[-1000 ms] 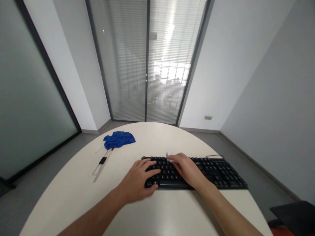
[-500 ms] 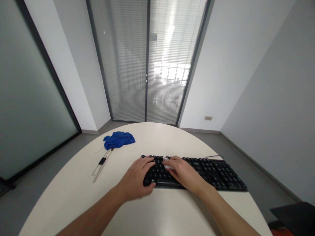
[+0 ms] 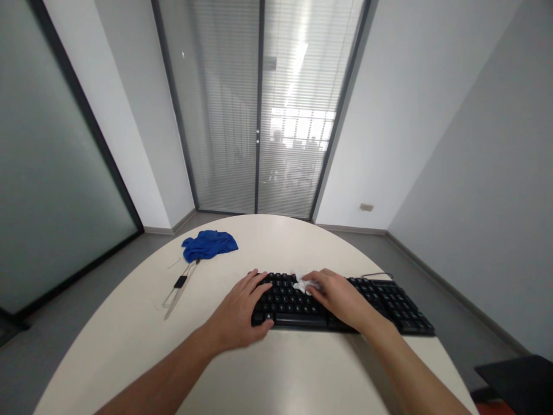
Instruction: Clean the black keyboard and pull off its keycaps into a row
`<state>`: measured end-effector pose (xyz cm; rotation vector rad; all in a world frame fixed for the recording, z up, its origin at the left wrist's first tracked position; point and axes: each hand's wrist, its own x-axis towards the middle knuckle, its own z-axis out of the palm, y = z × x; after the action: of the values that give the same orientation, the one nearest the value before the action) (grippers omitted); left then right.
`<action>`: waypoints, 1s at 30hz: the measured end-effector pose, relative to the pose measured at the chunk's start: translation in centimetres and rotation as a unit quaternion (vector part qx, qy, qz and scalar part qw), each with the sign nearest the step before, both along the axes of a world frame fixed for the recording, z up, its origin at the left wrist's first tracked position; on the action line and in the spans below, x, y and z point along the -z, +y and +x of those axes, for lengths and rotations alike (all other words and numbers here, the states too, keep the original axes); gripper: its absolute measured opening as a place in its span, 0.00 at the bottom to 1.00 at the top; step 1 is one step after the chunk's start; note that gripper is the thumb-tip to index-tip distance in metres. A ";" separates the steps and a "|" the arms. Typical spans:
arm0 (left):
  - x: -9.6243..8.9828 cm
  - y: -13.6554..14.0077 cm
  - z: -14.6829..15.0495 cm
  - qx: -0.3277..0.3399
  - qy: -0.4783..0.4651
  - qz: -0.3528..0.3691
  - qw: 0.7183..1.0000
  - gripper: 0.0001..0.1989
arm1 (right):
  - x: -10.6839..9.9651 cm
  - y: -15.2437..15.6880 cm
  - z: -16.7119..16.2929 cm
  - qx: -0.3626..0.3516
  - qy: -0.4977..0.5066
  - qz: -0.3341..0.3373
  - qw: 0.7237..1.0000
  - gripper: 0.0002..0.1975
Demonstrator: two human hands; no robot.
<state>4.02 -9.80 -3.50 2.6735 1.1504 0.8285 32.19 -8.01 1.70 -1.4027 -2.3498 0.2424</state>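
A black keyboard [image 3: 298, 318] lies on the white table [image 3: 276, 374] in front of me. My left hand [image 3: 242, 308] rests over its left end, fingers spread across the keys and thumb at the front edge. In my right hand [image 3: 339, 294] is a crumpled white tissue [image 3: 303, 285], pinched between thumb and fingers and touching the keys near the upper middle. Part of the tissue is hidden by the fingers. The right palm and wrist cover some keys.
A blue cloth [image 3: 209, 245] lies at the far left of the table. Near it are a thin pale tool [image 3: 175, 302] and a looped wire with a black clip [image 3: 180, 282]. The keyboard's cable [image 3: 375, 274] curls behind its right end. A dark chair [image 3: 518, 377] stands at right.
My right hand has moved to the right along the keys with the tissue, more of which now shows. My left hand has stayed in place.
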 end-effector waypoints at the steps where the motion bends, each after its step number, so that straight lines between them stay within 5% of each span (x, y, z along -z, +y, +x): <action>1: 0.0 0.0 0.0 0.001 -0.001 -0.001 1.000 0.34 | 0.1 0.0 0.0 0.002 -0.009 -0.001 1.000 0.12; 18: 0.5 0.3 -0.1 0.009 -0.002 -0.006 1.000 0.35 | -0.9 -1.5 -2.3 -0.121 -0.001 -0.026 0.992 0.09; 30: 0.0 0.4 -0.5 0.032 0.003 -0.035 0.999 0.39 | 0.2 -2.0 -4.4 -0.216 0.027 -0.001 0.976 0.12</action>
<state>3.54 -9.35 -3.54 2.6428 1.0682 0.7552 27.82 -10.05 1.47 -0.8555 -2.5834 0.3955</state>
